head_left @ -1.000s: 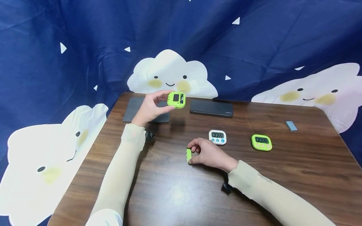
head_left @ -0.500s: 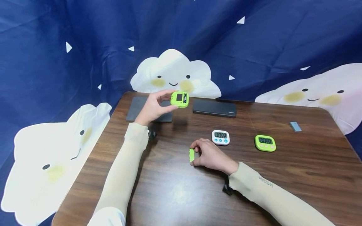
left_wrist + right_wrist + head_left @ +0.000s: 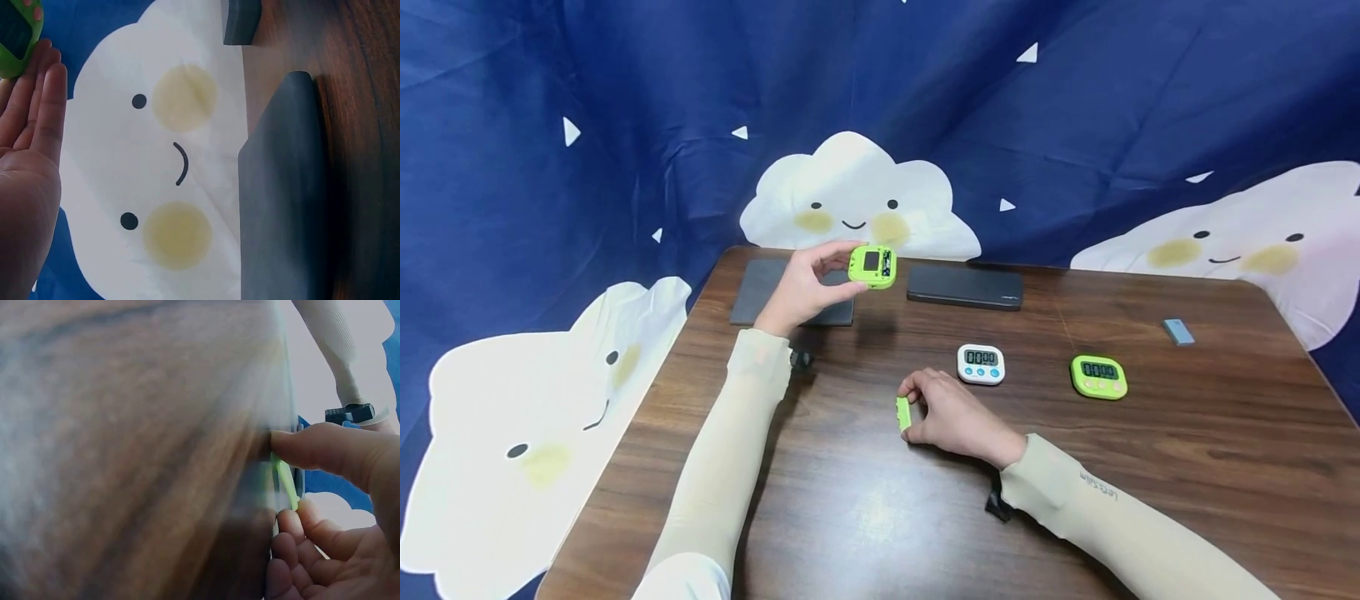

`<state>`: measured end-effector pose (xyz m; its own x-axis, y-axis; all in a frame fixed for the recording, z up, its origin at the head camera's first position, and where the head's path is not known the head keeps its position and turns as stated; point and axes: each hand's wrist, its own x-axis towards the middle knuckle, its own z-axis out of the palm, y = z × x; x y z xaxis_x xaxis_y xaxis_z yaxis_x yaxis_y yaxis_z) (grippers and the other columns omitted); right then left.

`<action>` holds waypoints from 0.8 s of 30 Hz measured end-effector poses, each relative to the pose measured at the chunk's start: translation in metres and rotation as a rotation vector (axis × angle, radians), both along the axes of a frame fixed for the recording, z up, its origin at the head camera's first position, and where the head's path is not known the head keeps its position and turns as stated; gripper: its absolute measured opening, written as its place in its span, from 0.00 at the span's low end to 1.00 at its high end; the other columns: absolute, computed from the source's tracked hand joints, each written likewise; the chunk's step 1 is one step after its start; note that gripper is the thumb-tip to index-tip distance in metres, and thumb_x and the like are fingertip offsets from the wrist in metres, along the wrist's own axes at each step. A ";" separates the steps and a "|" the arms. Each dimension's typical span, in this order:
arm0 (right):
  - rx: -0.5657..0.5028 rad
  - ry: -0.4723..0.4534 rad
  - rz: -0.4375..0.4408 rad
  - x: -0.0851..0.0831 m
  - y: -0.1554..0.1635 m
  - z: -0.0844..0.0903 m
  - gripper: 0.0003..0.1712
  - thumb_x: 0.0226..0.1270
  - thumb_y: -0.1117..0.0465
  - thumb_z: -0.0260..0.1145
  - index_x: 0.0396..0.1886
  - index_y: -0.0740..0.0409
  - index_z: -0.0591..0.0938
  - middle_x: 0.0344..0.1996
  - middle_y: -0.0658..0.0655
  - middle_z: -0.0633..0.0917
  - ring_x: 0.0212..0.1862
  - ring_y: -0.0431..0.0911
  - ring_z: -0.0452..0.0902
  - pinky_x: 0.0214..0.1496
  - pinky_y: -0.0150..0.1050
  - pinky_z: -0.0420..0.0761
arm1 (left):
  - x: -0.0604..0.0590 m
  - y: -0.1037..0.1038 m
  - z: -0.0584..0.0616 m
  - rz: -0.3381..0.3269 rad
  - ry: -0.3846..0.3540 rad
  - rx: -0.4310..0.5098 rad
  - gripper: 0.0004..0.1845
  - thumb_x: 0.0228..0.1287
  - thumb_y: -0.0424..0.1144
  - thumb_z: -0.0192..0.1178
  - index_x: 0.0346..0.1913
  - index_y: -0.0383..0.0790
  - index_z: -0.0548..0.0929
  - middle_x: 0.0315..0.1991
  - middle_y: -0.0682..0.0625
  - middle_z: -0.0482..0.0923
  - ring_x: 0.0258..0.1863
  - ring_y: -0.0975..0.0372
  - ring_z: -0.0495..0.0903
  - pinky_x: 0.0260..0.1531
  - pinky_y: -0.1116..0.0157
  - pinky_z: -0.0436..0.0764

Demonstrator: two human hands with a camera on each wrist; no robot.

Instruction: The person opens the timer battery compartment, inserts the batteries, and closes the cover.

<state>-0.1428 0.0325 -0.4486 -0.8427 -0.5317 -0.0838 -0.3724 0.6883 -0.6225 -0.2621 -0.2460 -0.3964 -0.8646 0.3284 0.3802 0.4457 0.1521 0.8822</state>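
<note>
Head view showed the left hand (image 3: 801, 287) grasping a green timer (image 3: 872, 266) by its edges, raised above the table's (image 3: 1150, 467) far side, back facing the camera. Nearer, the right hand (image 3: 951, 414) pinched a green battery cover (image 3: 902, 413) upright against the wood.

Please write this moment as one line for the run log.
left hand: holds green timer raised, back open | right hand: pinches green cover at table | white timer: on table
</note>
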 end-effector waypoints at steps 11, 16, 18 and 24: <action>-0.080 -0.061 0.038 0.001 0.005 0.000 0.28 0.55 0.63 0.88 0.54 0.54 0.85 0.34 0.45 0.87 0.36 0.35 0.78 0.43 0.29 0.78 | 0.000 0.000 -0.003 -0.001 0.008 -0.012 0.32 0.65 0.28 0.79 0.73 0.38 0.85 0.64 0.38 0.89 0.54 0.61 0.90 0.63 0.67 0.87; -0.145 -0.091 0.056 -0.004 0.009 -0.003 0.27 0.58 0.63 0.87 0.55 0.55 0.86 0.34 0.45 0.86 0.37 0.36 0.79 0.43 0.28 0.79 | -0.001 0.000 -0.004 0.010 0.012 -0.011 0.32 0.66 0.28 0.79 0.73 0.38 0.85 0.63 0.38 0.89 0.54 0.61 0.90 0.64 0.66 0.86; -0.178 -0.131 0.054 -0.006 0.010 -0.003 0.27 0.60 0.63 0.87 0.57 0.56 0.86 0.35 0.46 0.87 0.38 0.37 0.80 0.43 0.28 0.80 | -0.002 -0.001 -0.004 0.017 0.017 -0.015 0.32 0.66 0.28 0.79 0.72 0.38 0.86 0.62 0.38 0.89 0.54 0.61 0.89 0.65 0.64 0.86; -0.389 -0.296 0.005 -0.023 0.011 0.017 0.31 0.63 0.65 0.86 0.64 0.59 0.84 0.39 0.52 0.90 0.41 0.44 0.83 0.45 0.31 0.85 | -0.001 0.000 -0.003 0.024 0.025 -0.005 0.33 0.64 0.28 0.79 0.72 0.37 0.85 0.60 0.35 0.90 0.53 0.63 0.90 0.64 0.63 0.87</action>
<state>-0.1656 0.0438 -0.4312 -0.8103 -0.5749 -0.1134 -0.1435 0.3823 -0.9128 -0.2632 -0.2457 -0.3998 -0.8624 0.3098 0.4003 0.4639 0.1672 0.8700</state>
